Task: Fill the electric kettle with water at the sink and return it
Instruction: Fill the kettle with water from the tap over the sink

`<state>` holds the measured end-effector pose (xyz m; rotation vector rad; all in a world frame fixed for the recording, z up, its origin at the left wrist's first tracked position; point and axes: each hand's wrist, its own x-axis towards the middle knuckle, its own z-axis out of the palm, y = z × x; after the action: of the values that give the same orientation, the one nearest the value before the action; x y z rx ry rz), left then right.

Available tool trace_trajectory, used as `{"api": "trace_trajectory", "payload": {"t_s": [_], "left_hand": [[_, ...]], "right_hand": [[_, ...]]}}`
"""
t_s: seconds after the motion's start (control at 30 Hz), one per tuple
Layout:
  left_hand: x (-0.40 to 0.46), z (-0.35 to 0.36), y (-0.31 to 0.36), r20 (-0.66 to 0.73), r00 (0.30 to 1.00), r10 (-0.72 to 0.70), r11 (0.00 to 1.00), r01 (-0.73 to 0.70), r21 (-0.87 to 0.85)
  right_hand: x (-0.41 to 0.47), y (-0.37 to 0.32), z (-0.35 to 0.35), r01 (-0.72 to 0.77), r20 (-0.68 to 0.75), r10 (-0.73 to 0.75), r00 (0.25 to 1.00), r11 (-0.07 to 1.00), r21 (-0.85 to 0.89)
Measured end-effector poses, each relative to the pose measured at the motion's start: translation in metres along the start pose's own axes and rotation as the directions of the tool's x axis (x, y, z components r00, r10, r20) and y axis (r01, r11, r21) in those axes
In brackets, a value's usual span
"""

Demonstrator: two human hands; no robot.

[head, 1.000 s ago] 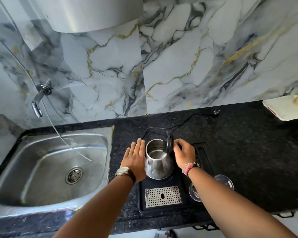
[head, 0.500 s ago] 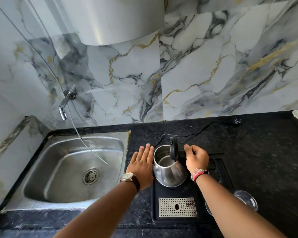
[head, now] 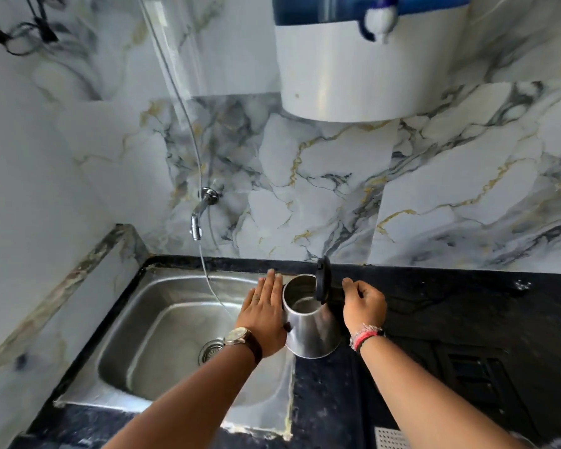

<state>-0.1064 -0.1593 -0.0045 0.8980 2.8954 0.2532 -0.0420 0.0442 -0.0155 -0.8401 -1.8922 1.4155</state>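
The steel electric kettle [head: 308, 332] hangs above the counter at the right rim of the sink [head: 162, 286], its black lid [head: 323, 283] standing open. My right hand [head: 363, 303] is closed around the kettle's handle, which the hand hides. My left hand [head: 264, 314] lies flat against the kettle's left side, fingers straight. The chrome tap [head: 200, 215] juts from the marble wall above the back of the sink, left of the kettle. No water runs from it.
A clear thin hose [head: 188, 124] hangs down the wall into the sink. A white and blue water purifier [head: 353, 69] is mounted above. The black tray [head: 467, 380] with its perforated drip grille [head: 391, 437] sits at the lower right of the dark counter [head: 434, 296].
The kettle has been lifted off the black tray and carried left to the sink's edge, both hands travelling with it. The view has swung left and up.
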Motion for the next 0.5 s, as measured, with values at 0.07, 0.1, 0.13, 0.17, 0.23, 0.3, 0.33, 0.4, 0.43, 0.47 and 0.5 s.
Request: {"api": "trace_trajectory", "payload": {"t_s": [0.07, 0.1, 0.13, 0.17, 0.23, 0.3, 0.33, 0.4, 0.43, 0.47, 0.5], "left_hand": [[0.004, -0.006, -0.039, 0.007, 1.0, 0.011, 1.0, -0.011, 0.004], [0.005, -0.008, -0.058, 0.013, 1.0, 0.017, 1.0, -0.017, 0.011], [0.007, -0.01, -0.082, 0.014, 1.0, 0.026, 1.0, -0.026, 0.017], [0.01, -0.012, -0.105, 0.012, 0.999, 0.035, 0.999, -0.035, 0.022], [0.016, -0.014, -0.146, 0.023, 0.998, 0.05, 0.998, -0.051, 0.028], [0.023, -0.015, -0.18, 0.04, 0.997, 0.059, 0.998, -0.06, 0.022], [0.027, -0.016, -0.194, 0.054, 0.997, 0.054, 0.998, -0.055, 0.015], [0.034, -0.018, -0.222, 0.097, 0.995, 0.037, 0.999, -0.037, -0.004], [0.04, -0.02, -0.236, 0.123, 0.992, 0.027, 1.0, -0.026, -0.011], [0.046, -0.02, -0.25, 0.147, 0.989, 0.019, 1.0, -0.016, -0.018], [0.053, -0.02, -0.263, 0.171, 0.985, 0.014, 1.0, -0.01, -0.02]], "right_hand": [[-0.012, -0.006, 0.037, -0.036, -0.004, 0.036, 0.999, 0.999, 0.01], [-0.018, -0.008, 0.055, -0.058, -0.006, 0.058, 0.998, 0.998, 0.011], [-0.024, -0.01, 0.077, -0.078, -0.013, 0.078, 0.997, 0.997, 0.014], [-0.03, -0.013, 0.098, -0.1, -0.021, 0.1, 0.995, 0.995, 0.022], [-0.037, -0.018, 0.135, -0.129, -0.03, 0.129, 0.991, 0.992, 0.017], [-0.041, -0.02, 0.171, -0.163, -0.026, 0.164, 0.986, 0.986, 0.028], [-0.044, -0.021, 0.186, -0.184, -0.018, 0.185, 0.983, 0.982, 0.042], [-0.048, -0.023, 0.217, -0.202, -0.021, 0.204, 0.979, 0.978, 0.053], [-0.049, -0.023, 0.234, -0.21, -0.025, 0.212, 0.977, 0.976, 0.048], [-0.049, -0.024, 0.249, -0.228, -0.019, 0.228, 0.973, 0.973, 0.042], [-0.049, -0.023, 0.264, -0.243, -0.017, 0.243, 0.97, 0.97, 0.034]]}}
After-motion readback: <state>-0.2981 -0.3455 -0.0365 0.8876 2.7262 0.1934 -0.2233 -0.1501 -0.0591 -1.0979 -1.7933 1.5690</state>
